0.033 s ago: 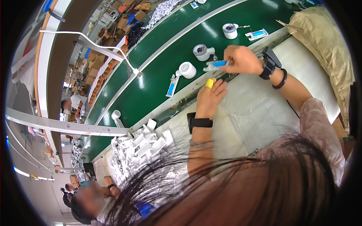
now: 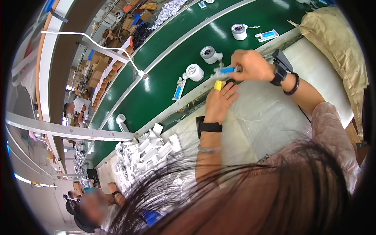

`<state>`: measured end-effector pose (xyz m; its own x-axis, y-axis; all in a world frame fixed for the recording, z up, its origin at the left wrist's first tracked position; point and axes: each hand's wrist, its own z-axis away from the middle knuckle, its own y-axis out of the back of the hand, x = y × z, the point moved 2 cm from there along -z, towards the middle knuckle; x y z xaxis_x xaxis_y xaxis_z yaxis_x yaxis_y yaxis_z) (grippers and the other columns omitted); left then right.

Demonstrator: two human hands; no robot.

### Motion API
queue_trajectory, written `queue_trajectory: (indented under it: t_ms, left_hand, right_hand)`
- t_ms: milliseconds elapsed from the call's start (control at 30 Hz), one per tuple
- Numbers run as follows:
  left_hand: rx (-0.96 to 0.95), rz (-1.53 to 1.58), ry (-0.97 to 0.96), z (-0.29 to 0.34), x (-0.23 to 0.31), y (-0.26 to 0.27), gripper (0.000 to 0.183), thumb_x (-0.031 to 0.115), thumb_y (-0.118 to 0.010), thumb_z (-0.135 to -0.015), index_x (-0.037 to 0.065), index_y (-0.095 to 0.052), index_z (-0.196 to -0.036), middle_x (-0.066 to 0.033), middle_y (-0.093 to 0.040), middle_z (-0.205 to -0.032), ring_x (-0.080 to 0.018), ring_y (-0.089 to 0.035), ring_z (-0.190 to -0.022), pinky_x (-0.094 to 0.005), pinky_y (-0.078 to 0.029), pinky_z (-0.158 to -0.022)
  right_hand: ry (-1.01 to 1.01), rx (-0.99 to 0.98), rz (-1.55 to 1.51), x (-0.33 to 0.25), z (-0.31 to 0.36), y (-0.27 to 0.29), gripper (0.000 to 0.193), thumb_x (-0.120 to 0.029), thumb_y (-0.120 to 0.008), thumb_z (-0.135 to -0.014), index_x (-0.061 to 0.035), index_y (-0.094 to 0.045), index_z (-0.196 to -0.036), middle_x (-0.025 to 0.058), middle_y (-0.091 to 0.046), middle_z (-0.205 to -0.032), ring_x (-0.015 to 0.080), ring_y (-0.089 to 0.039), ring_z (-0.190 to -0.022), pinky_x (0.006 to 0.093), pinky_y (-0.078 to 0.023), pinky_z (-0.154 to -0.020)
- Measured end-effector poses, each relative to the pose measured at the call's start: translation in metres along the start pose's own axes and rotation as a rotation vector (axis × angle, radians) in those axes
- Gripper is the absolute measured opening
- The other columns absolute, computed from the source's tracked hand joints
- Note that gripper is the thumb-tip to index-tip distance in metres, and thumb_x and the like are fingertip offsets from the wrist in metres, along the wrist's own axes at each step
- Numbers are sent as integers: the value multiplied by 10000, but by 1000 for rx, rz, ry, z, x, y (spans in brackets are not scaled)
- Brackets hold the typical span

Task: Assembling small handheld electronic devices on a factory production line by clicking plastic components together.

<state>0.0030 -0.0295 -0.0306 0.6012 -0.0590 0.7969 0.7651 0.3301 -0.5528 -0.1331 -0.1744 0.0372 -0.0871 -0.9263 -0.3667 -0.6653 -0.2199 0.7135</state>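
My right hand [image 2: 252, 65] is closed on a white handle shell with a blue cylinder [image 2: 227, 70] in it, at the near edge of the green conveyor belt [image 2: 150, 94]. The shell is a little blurred. Just beyond it stands a round white fan head [image 2: 210, 55], which seems joined to the shell by short wires. Below the shell, my left hand [image 2: 222, 100] lies palm up with fingers stretched out, holding nothing. A yellow cover [image 2: 218, 85] sits on one of its fingertips. On the belt to the left is another fan head [image 2: 194, 73] beside its blue-cylinder shell [image 2: 178, 91].
A heap of white plastic shells [image 2: 147, 152] lies left of my left arm. Farther right on the belt are a fan head [image 2: 239, 32] and a shell [image 2: 267, 35]. A tan sack [image 2: 333, 43] stands at right. A white cable [image 2: 105, 47] hangs at left; a co-worker [image 2: 92, 207] sits lower left.
My right hand and the shell have dipped slightly toward me. My left hand has shifted a little to the right.
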Motion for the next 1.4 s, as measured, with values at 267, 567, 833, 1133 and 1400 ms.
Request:
queue_trajectory:
  t_ms: [267,567,833,1133,1400]
  left_hand:
    - [102,-53,-165,4,9,-12,259,185,-468,-938,27,-527,-1135,-95,-612,-976,-188,-617,-826,-350,-527,-712]
    - [-69,-423,-85,19,32,-20,256,246,-578,-913,27,-576,-1044,-37,-591,-765,-108,-548,-573,-252,-450,-492]
    - [-56,-475,-248,14,31,-17,261,233,-456,-987,36,-503,-1152,-80,-640,-914,-124,-609,-650,-256,-510,-560]
    - [32,-485,-432,14,33,-17,236,221,-426,-1000,56,-465,-1163,-73,-625,-888,-115,-596,-639,-238,-494,-531]
    - [142,-620,-432,14,28,-18,225,113,-443,-950,42,-460,-1162,-58,-587,-810,-98,-539,-556,-243,-447,-454]
  right_hand:
    - [169,-87,-43,-37,8,-9,225,-266,-633,-812,-45,-591,-816,135,-622,-862,339,-579,-666,407,-468,-602]
    - [247,-336,-483,-6,3,-21,244,-66,-670,-782,-34,-626,-1020,118,-617,-1053,308,-519,-1110,430,-365,-971]
    - [76,-461,-546,-7,-1,5,166,-179,-659,-860,-20,-635,-900,78,-637,-831,196,-613,-858,342,-446,-702]
    - [-190,-830,-1039,-12,5,-3,209,-150,-552,-944,22,-610,-1047,50,-663,-869,105,-617,-772,273,-484,-735]
    - [-89,-484,-321,-28,2,5,84,-94,-628,-807,-24,-589,-835,58,-613,-637,193,-590,-531,320,-452,-540]
